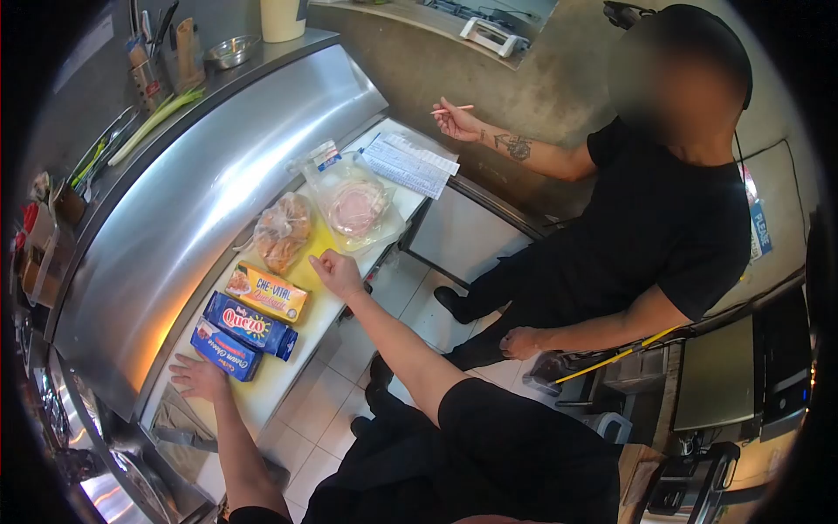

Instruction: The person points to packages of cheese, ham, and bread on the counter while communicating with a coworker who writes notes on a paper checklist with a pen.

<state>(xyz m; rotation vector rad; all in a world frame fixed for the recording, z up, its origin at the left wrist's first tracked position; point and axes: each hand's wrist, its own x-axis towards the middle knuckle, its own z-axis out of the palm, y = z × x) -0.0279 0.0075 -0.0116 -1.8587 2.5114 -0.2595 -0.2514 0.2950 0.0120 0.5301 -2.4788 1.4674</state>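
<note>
Stainless steel [209, 175] sweeps in a bright curve behind a narrow white work surface [255, 400], with pale floor tiles [301, 406] below, and on that surface the groceries line up. Down at the near-left end, the left hand [199, 378] is open, palm down, fingers spread, right beside the blue cream cheese box [226, 351]; whether skin meets cardboard, I can't quite tell from up here. That box lies just up and to the right of the palm, its long axis running crosswise over the surface, and the left hand is clearly the nearer of the two. Next along comes the blue Quezo box [250, 327], roughly parallel, then the yellow-orange Che-Vital box [267, 293]. Over here the right hand [339, 273] is curled in a loose fist, nothing visible in it, just right of the Che-Vital box and nearest to that one.

Count them up: three boxes, one of each label; one clear bag of orange-brown food [282, 231], perhaps something shredded; one clear package of sliced ham [356, 208]. Beyond the ham, written sheets [410, 164] overlap. Across the corner, a co-worker's raised hand [458, 120] holds a pen [453, 110], well apart from both hands.
</note>
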